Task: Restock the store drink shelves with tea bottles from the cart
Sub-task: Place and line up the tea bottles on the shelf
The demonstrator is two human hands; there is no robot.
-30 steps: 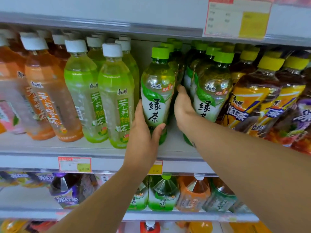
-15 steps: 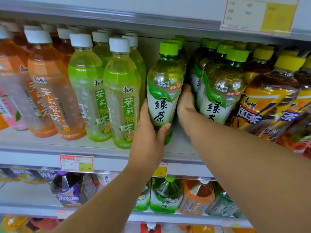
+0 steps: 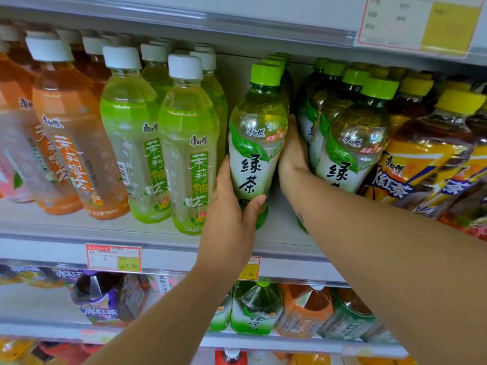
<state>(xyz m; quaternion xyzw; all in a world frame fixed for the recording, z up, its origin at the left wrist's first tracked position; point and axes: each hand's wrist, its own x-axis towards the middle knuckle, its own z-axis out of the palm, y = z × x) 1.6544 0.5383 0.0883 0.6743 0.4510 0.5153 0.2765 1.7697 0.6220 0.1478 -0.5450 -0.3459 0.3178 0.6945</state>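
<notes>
A clear plastic green-tea bottle with a bright green cap and a white-and-green label is gripped low on its body by the left hand, the thumb wrapped across the front under the label and the fingers curled round the far side. The bottle is held near the front edge of the pale grey metal shelf, leaning slightly, at the head of a narrow open lane. Whether its base is set down on the shelf cannot be told.

The right hand is laid flat in that lane with straight fingers, nothing being held; it is wedged between the gripped bottle and the row of matching green-capped bottles just to the right. Its fingertips are hidden behind the bottle.

Little side room is left. On the left, the lane is bounded by white-capped bottles of pale green drink, the nearest just beside the left hand's knuckles. Past them, white-capped orange bottles are ranged. On the far right, yellow-capped bottles of dark tea are crowded against the green-capped row and lean over.

Above the caps, headroom is closed by the grey edge of the upper shelf, where a red-bordered price label is fixed. A price tag reading 2.50 is clipped to the front rail, and a second yellow tag is partly covered by the left wrist. Below, mixed bottles are seen on a lower shelf.
</notes>
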